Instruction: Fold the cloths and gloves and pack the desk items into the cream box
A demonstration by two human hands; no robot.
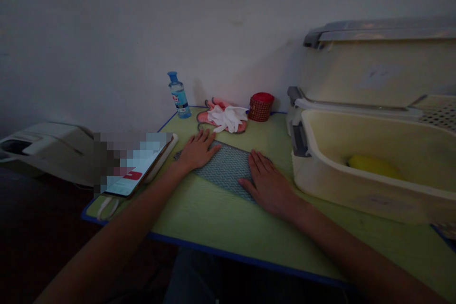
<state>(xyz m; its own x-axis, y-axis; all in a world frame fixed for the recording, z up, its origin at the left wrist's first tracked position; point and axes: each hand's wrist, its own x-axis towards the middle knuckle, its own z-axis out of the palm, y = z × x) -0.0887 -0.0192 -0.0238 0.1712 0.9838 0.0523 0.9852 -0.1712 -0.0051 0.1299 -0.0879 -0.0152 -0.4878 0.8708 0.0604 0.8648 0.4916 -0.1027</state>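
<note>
A grey-blue knitted cloth (230,167) lies flat in the middle of the desk (199,213), slanting so that one end is nearer the left edge and the other reaches toward the right. The left hand (198,150) rests palm down on the cloth's left end, fingers stretched out toward the far edge and grasping nothing. The right hand (269,181) lies palm down on the opposite end, likewise released, its thumb set apart from the fingers.

Beyond the left hand, near the far edge, a white glove (230,118) lies crumpled on top of a pink cloth (204,117) with a dark border. A blue bottle (180,99) stands upright at the far left corner. To the right of the glove, a red woven container (261,107) stands by the far edge, close to the wall (228,19).

Along the left edge, a phone (133,175) leans with its lit screen showing, and a white cable (107,208) loops below it near the near left corner. On the desk's right side sits a cream bin (342,204) with a yellow item (374,165) inside; what that is cannot be told.
</note>
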